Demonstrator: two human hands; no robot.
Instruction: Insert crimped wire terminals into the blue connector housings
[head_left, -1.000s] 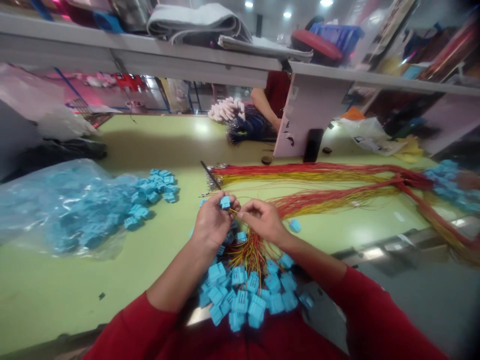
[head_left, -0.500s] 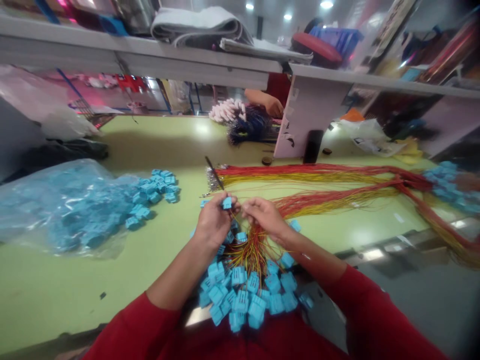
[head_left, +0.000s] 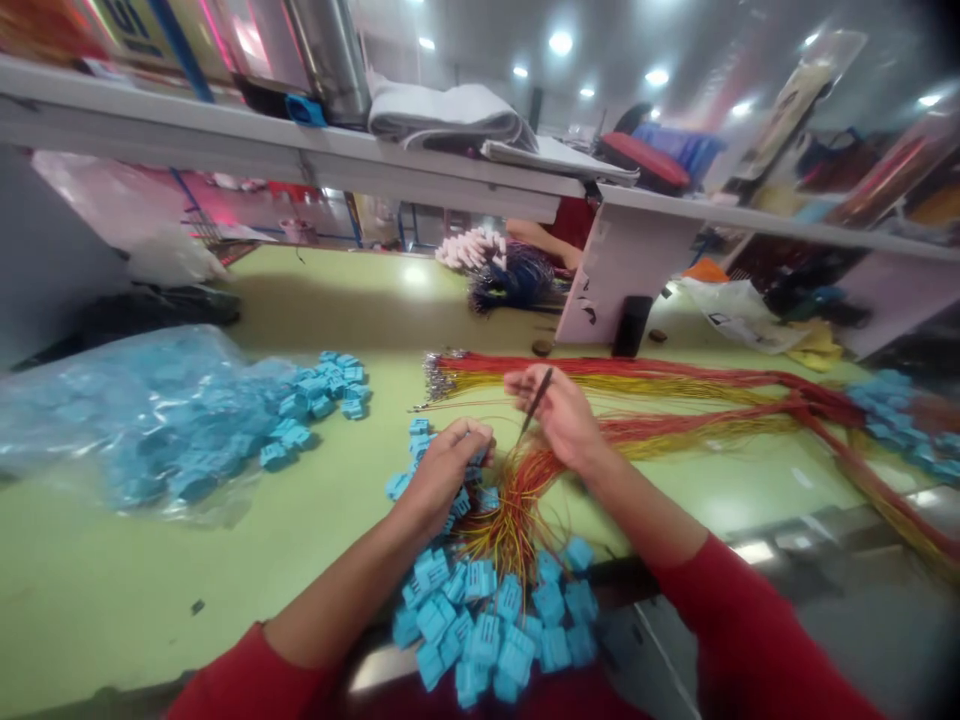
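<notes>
- Bag of plugs (head_left: 180, 370) is sitting far left, loose plugs (head_left: 322, 390) lying by its mouth, so plenty looks left.
- Left hand (head_left: 442, 475) is curling closed, seemingly pinching a blue plug (head_left: 478, 457) (it's mostly hiding, tbh).
- Wired plugs (head_left: 487, 635) are lying heaped up close; I'm guessing those are done.
- Right hand (head_left: 566, 415) is gripping a dark stick (head_left: 535, 405).
- Red-yellow wires (head_left: 675, 375) are stretching off right, probably waiting their turn.

Matt plastic connectors (head_left: 486, 640), glossy clear-plastic bag (head_left: 161, 365), smooth glossy tabletop (head_left: 300, 570), shiny metal cylinder (head_left: 330, 60)
</notes>
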